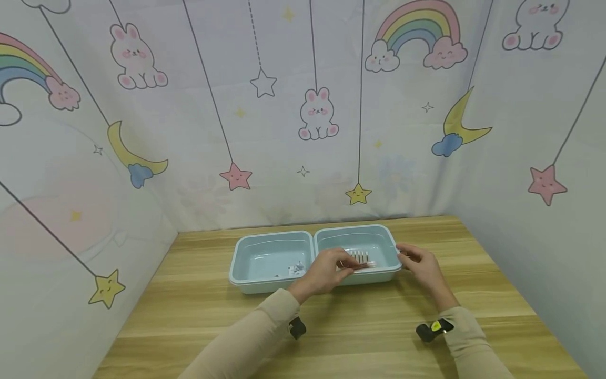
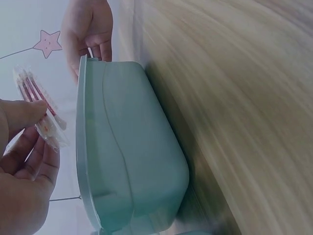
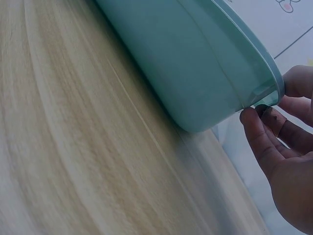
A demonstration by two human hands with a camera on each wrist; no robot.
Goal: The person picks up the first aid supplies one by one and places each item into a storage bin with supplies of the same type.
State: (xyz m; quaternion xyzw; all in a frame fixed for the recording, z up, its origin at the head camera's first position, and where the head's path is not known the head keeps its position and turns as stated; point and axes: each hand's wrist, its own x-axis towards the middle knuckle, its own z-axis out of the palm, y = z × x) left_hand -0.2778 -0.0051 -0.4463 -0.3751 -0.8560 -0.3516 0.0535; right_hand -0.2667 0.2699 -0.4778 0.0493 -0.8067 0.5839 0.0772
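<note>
My left hand (image 1: 326,271) is over the front rim of the right light-blue plastic bin (image 1: 385,247). Between thumb and fingers it pinches a small clear packet (image 2: 40,105) of thin reddish sticks with whitish ends, like cotton swabs. In the head view, several slim pale-and-brown pieces (image 1: 360,257) lie in a row inside that bin, partly hidden by the hand. My right hand (image 1: 423,266) grips the bin's right end, and the right wrist view shows its fingertips (image 3: 250,117) at the rim and just under it.
A second light-blue bin (image 1: 272,247) stands against the first on the left, with small white and bluish packets (image 1: 297,269) near its front right corner. Both are on a wood-grain table (image 1: 199,316). A printed cloth backdrop (image 1: 284,137) encloses the back and sides.
</note>
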